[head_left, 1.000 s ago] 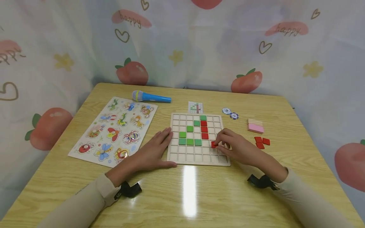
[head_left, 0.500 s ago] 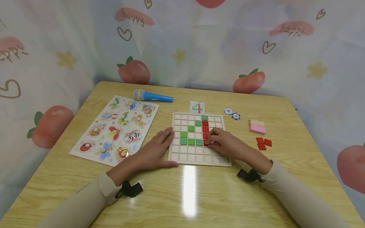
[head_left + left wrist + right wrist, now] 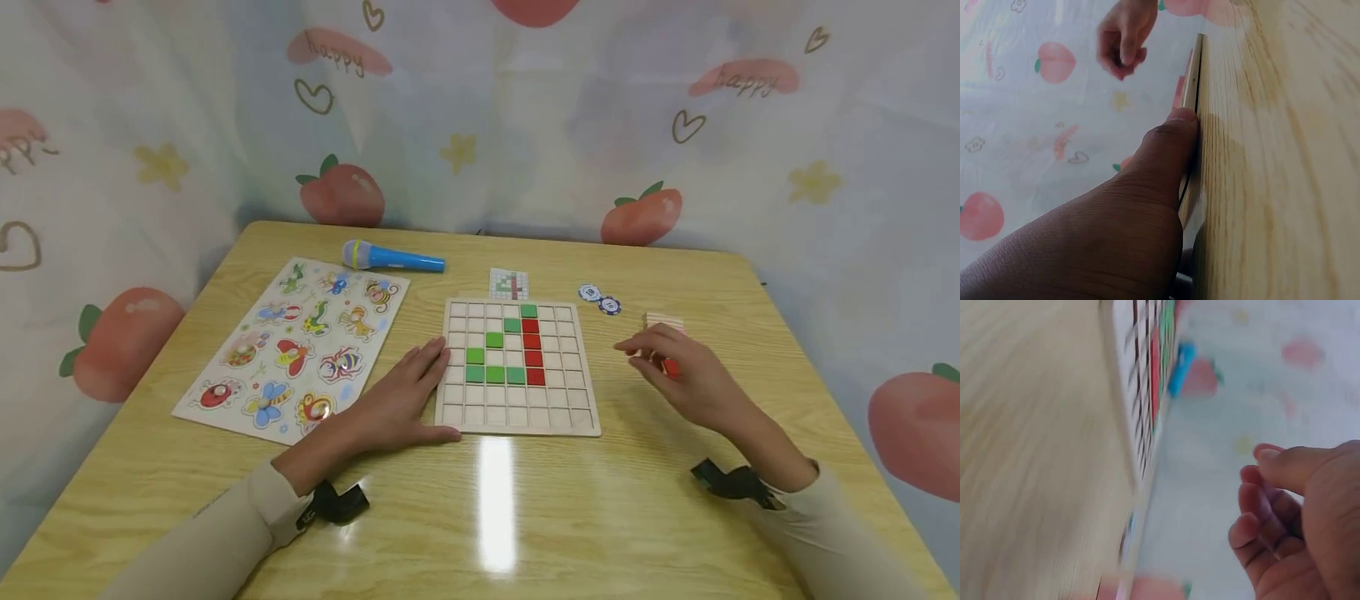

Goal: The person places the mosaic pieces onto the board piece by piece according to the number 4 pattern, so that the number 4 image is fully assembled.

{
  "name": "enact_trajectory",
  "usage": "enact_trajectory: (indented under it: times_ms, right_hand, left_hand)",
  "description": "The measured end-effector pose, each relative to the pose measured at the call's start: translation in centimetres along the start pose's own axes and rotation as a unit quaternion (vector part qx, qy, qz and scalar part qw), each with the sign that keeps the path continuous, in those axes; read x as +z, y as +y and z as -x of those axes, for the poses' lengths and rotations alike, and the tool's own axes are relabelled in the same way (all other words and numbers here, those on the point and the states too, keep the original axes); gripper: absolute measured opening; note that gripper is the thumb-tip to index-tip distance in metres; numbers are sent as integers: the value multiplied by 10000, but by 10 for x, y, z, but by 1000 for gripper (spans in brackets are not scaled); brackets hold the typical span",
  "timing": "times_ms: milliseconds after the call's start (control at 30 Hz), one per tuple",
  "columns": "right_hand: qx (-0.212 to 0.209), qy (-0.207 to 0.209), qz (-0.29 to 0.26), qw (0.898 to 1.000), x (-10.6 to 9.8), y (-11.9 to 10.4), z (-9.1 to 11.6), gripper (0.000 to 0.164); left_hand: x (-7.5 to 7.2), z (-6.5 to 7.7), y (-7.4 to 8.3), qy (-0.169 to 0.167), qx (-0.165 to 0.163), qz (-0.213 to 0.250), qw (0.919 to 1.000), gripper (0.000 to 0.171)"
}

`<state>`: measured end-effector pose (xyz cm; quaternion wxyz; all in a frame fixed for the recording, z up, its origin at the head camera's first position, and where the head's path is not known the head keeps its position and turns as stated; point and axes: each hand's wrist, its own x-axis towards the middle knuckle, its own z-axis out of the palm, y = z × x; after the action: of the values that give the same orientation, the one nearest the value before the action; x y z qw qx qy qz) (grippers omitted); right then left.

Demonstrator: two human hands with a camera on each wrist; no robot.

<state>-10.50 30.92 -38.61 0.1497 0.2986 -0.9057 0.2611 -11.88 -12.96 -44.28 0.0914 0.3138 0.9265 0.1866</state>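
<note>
A wooden grid board (image 3: 555,400) lies flat on the table, with several green tiles (image 3: 495,340) and a column of red tiles (image 3: 533,342) in its squares. My left hand (image 3: 390,404) lies along the board's left side, fingers extended, thumb by the lower left corner; the thumb (image 3: 1175,131) touches the board's edge in the left wrist view. Off the board's right side, my right hand (image 3: 690,375) hovers with loosely bent fingers. Nothing shows between its fingers (image 3: 1245,532) in the right wrist view. Beneath it a loose red tile (image 3: 670,367) shows partly; the hand hides others.
An insect picture puzzle (image 3: 255,400) lies on the left and a blue toy microphone (image 3: 397,258) behind it. A small pattern card (image 3: 501,284) sits beyond the board. Two chips (image 3: 600,298) and a partly hidden stack of pieces (image 3: 664,319) are on the right.
My right hand put a red tile into the square below the other red ones and let go. It then moved right, over the loose red tiles. The left hand stayed in place.
</note>
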Motion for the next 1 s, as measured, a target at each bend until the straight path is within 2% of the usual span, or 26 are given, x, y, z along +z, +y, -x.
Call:
enact_trajectory:
  times_ms: [67,167,267,333,433,567,867,1000]
  right_hand:
    - [374,348,10,9987,-13,15,16,41]
    - [1145,555,80,9918,-26,38,42,32]
    - [1777,388,184,9831,-32,58,66,25]
    - [1987,202,222,9796,-32,69,77,26]
    - [2038,-43,151,9789,-30,82,85,33]
    - [2012,-154,240,9791,-25,90,90,38]
    - [1768,60,583,9825,-18,92,89,29]
    - [1875,112,552,9806,-17,92,88,26]
  left_hand:
    - [0,1,-1,2,-4,3,10000,127]
    - [-1,1,-1,16,32,-9,10000,127]
    - [-3,1,0,44,90,-35,9999,126]
    - [-4,0,0,51,110,-13,9999,126]
    - [-3,0,1,71,99,20,9999,127]
    - [-1,0,0,40,40,12,10000,128]
    - [1,1,-2,22,-3,4,10000,127]
    - [0,1,-2,32,35,3,10000,127]
